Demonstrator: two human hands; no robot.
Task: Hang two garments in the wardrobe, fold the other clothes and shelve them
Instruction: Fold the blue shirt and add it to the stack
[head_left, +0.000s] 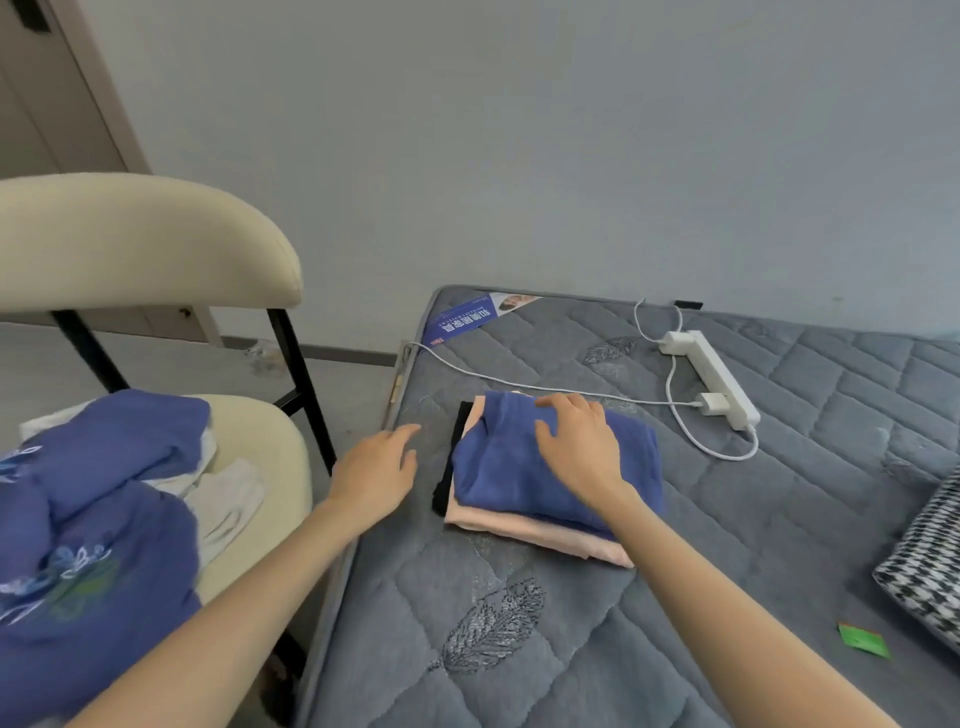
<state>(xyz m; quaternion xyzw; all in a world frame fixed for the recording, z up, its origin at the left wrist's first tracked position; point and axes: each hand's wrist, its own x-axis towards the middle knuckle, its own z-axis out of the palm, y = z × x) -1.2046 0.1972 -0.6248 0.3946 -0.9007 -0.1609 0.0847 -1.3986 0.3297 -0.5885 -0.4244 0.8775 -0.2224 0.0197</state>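
The right grip (576, 447) lies flat, fingers straight, on the folded blue garment (498, 478) under it, the left grip (376, 467) empty beside the stack (519, 525), whose layers could slide apart if lifted from one side

You have one printed item to read: a blue label (467, 320) on the far left corner of the mattress (566, 654). It carries large white Chinese characters, upside down from where you stand and too blurred to make out with certainty. The smaller line beside them is too fine to read.
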